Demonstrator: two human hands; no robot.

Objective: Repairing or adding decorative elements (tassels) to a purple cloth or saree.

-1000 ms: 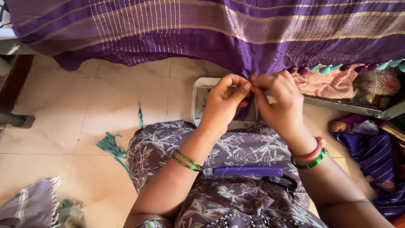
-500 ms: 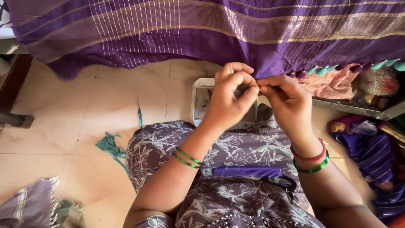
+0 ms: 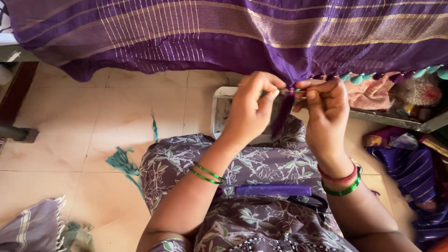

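The left hand (image 3: 249, 109) is pinching the top of a dark purple tassel (image 3: 283, 113) that is hanging from the lower edge of the purple cloth (image 3: 224, 35), its fingers curled tight around the threads; the right hand (image 3: 324, 109) is closing on the same spot from the other side, thumb and forefinger pressed together on what looks like a thin needle or thread end, though it is too fine to tell which; the two hands are almost touching just below the cloth's edge, and the tassel is dangling between them toward the lap; the cloth, striped with pale gold lines, is draping across the whole upper view, and along its edge to the right of the hands a row of small teal and purple tassels (image 3: 373, 77) is already hanging; directly below the cloth's edge, behind the hands, a white tray (image 3: 218, 109) is sitting on the tiled floor (image 3: 84, 126); further below the cloth, a purple comb (image 3: 273, 190) is lying across the lap on the floral dress; green bangles (image 3: 205, 173) are circling the left wrist, and red and green ones (image 3: 343, 182) the right; scraps of teal thread (image 3: 122, 161) are lying on the floor, well below the cloth and left of the lap.
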